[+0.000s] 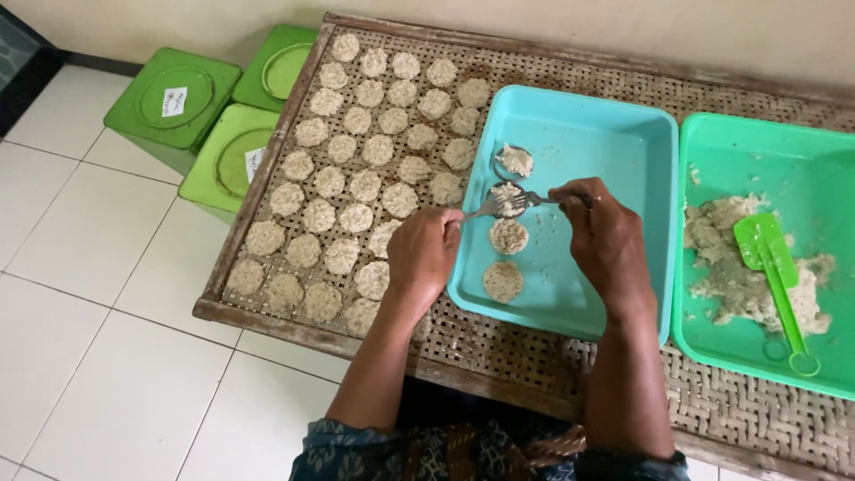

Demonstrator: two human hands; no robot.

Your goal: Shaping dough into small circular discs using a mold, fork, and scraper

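Your left hand (426,254) is closed narrow around the handle of a fork (485,210), and the tines of the fork lie on the small heap of pale grain mixture (508,198) inside a round ring mould (508,201), a little left of the middle of the turquoise tray (623,160). Your right hand (606,233) pinches the handle of a second metal utensil (541,199), which meets the same heap from the right; I cannot tell if it is a fork or a spoon. The two tools press from opposite sides, so if one pushes stronger, I think the ring can slide on the smooth tray and the cake loses its round shape. A second ring with mixture (516,160) stands just beyond, on the far side, and two finished round cakes (507,258) lie just on the near side, so a slip of the fork toward you can break the nearer cake. The mixture looks sticky, and it may cling to the tines and pull the heap apart when you lift. The woven table (499,347) has open gaps, so crumbs that fall there are probably lost. The rows of cakes on the mat (356,178) are near your left wrist, and a wide movement of the elbow may crush some. The green tray (784,142) with the rest of the mixture and the green spatula (770,267) stays well to the right.
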